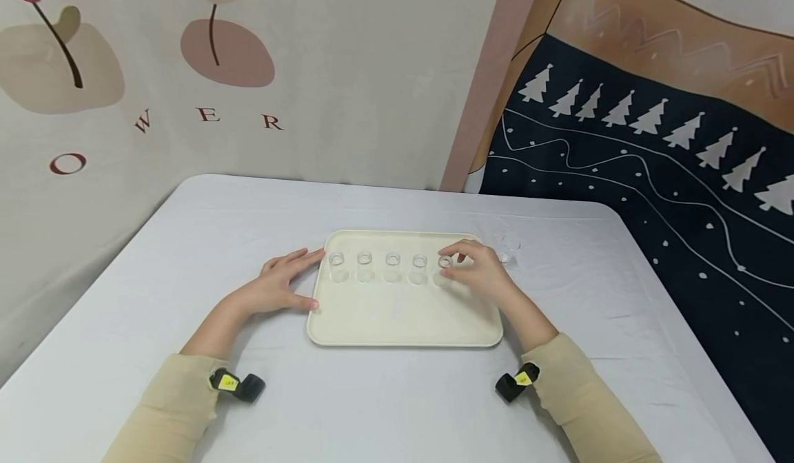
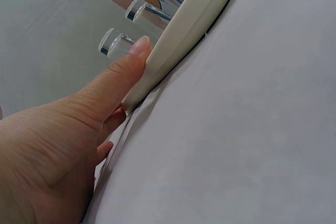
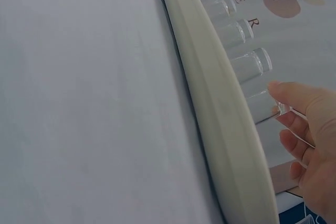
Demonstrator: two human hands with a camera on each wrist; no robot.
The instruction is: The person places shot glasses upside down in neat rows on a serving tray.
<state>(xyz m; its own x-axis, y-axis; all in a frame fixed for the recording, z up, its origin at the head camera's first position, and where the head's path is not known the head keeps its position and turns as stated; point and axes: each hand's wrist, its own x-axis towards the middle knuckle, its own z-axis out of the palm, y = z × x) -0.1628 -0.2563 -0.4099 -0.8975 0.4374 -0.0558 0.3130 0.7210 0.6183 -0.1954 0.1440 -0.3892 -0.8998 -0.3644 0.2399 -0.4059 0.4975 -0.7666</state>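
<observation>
A cream rectangular tray [image 1: 403, 325] lies on the table with a row of several small clear glass vials [image 1: 392, 270] standing upright along its far half. My left hand [image 1: 276, 284] is spread against the tray's left side, its thumb and fingertips touching the rim. In the left wrist view the thumb [image 2: 121, 69] lies along the tray's edge beside the nearest vial. My right hand [image 1: 480, 270] pinches the upper part of the rightmost vial [image 3: 261, 106] between thumb and fingers, and that vial stands upright at the row's end.
White cloth covers the table [image 1: 397, 408]. To the right of the tray, partly behind my right hand, are more clear pieces [image 1: 510, 246], too faint to identify. Behind the table hang a pale flower-print curtain [image 1: 360, 70] and a dark tree-patterned cloth [image 1: 620, 173].
</observation>
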